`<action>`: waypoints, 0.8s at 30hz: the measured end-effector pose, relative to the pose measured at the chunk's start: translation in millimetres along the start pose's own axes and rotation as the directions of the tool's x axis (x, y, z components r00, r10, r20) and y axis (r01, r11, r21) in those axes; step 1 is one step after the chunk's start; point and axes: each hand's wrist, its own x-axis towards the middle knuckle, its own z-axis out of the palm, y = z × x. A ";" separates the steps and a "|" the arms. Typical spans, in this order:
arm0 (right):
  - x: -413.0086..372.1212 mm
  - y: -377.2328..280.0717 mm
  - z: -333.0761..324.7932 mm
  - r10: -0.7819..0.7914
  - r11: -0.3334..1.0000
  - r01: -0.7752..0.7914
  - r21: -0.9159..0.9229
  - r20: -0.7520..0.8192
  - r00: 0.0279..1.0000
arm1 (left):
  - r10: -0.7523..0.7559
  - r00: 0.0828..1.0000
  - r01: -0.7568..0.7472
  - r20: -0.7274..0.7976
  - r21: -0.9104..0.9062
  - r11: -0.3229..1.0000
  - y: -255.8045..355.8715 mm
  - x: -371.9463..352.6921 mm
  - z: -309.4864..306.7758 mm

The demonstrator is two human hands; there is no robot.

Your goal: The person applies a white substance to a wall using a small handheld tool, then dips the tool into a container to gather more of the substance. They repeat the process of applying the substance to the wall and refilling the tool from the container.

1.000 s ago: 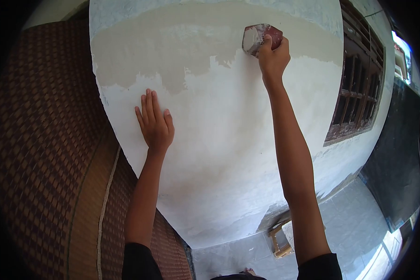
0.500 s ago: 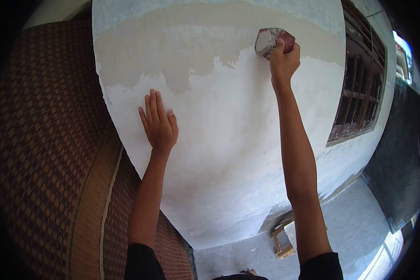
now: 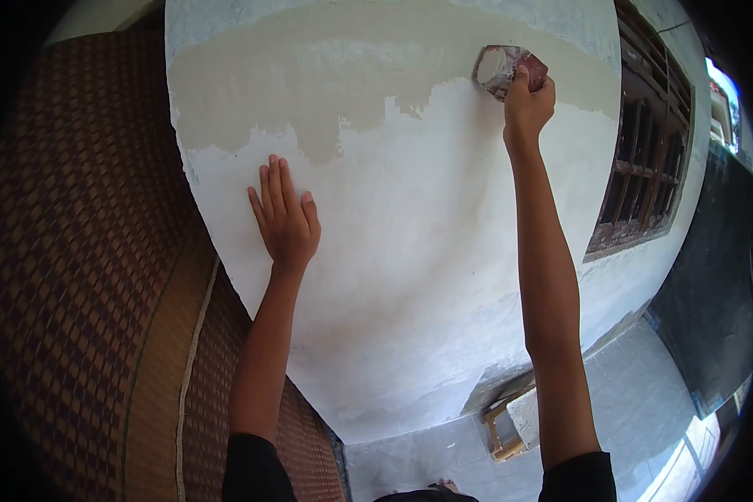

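Observation:
High on the white wall (image 3: pixel 393 226), my right hand (image 3: pixel 530 110) grips a dark red putty scraper (image 3: pixel 497 70) with pale putty smeared over it. The thumb lies on the scraper's face; the fingers behind it are mostly hidden. The scraper is at the lower border of a wide beige putty band (image 3: pixel 259 92), whose bottom edge is ragged. My left hand (image 3: pixel 289 227) lies flat on the white surface just below that band, fingers stretched upward and thumb apart, holding nothing.
A woven brown panel (image 3: pixel 75 209) runs along the left. A barred wooden window (image 3: pixel 644 159) is in the wall at right, with a dark panel (image 3: pixel 711 284) beyond it. On the grey tiled floor (image 3: pixel 427 460) stands a small wooden stool (image 3: pixel 504 448), partly behind my right arm.
My right hand and the putty scraper have shifted a little to the right along the putty band. My left hand has stayed almost in place on the wall.

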 end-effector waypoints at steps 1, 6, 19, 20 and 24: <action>2.2 4.7 4.6 -0.013 0.992 0.013 0.128 0.003 1.000 | -0.001 1.000 0.001 -0.006 0.008 1.000 0.8 -0.6 0.3; -27.3 -4.5 31.7 -0.257 0.960 0.277 -0.035 0.278 0.925 | 0.007 1.000 -0.007 0.018 -0.011 1.000 -3.5 -1.2 -2.7; -31.3 -8.1 24.3 -0.212 0.977 0.203 0.058 0.238 0.948 | 0.000 1.000 0.000 0.009 0.005 1.000 -1.8 -1.0 -1.8; -36.5 -6.2 28.4 -0.216 0.975 0.222 0.013 0.293 0.931 | -0.001 1.000 0.001 0.013 0.007 1.000 -2.2 -2.0 -2.7; -15.4 13.7 3.3 -0.098 0.982 0.109 -0.155 0.074 0.992 | -0.001 1.000 0.002 0.018 -0.029 1.000 -3.0 -1.9 -2.5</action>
